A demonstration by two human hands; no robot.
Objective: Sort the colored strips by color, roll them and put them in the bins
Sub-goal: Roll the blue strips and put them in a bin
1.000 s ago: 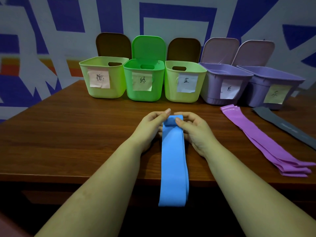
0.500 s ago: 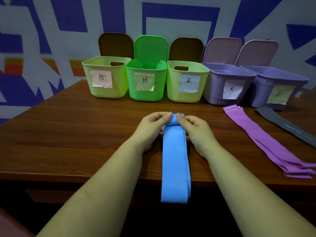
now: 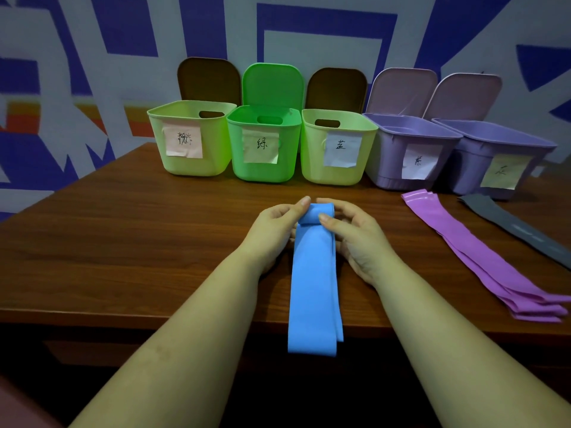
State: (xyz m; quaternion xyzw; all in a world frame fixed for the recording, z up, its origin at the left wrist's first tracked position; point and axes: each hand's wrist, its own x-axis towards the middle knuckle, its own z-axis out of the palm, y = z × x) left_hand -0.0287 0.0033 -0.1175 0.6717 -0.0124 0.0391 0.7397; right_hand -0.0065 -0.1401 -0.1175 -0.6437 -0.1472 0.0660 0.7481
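We're pinching the rolled far end of the blue strip (image 3: 313, 273) with left hand (image 3: 275, 230) and right hand (image 3: 355, 233); it lies mid-table (image 3: 123, 242), tail hanging over the near edge. Looks soft, light, springy, so we'd grip the roll's sides or it probably uncoils.

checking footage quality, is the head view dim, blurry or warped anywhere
Head view: dim overall, with the space under the table nearly black; wide-angle bending warps the wall pattern and the bins; the blue strip and both hands stay sharp, the bin labels stay legible.
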